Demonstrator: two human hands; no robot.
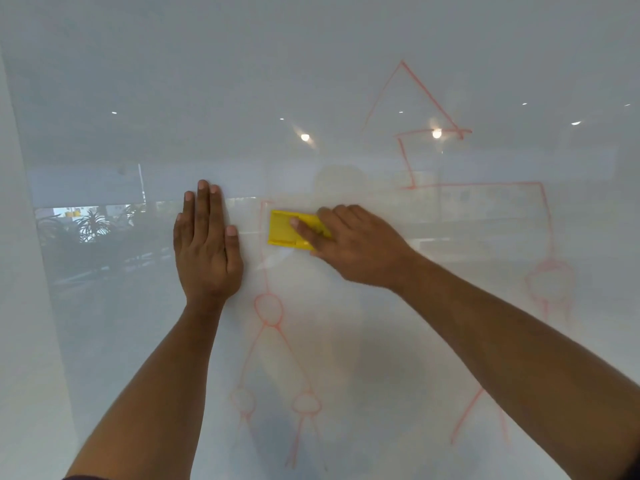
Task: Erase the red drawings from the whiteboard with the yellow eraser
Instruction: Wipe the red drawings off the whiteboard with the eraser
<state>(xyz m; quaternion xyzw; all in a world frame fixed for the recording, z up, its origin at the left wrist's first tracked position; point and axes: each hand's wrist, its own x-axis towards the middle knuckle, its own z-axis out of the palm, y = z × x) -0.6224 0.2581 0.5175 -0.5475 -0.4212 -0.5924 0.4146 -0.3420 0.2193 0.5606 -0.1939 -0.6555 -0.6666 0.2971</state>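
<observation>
Both forearms reach up from the bottom of the view toward the whiteboard (104, 341), the left running almost straight up, the right angling in from the lower right corner. The left hand (206, 251) lies flat on the board, fingers together and extended, gripping nothing, apparently just bracing. Just beside it, the right hand (353, 245) presses the yellow eraser (289, 230) against the glossy surface, index finger laid along its back, the other fingers wrapped over its right end. It looks like a light, rigid plastic block, so a flat push across its back should keep the pad seated; on this slick board it could skate. The eraser sits at the upper-left corner of the red drawings (467, 183), whose house outline and stick figures below remain, some faded
</observation>
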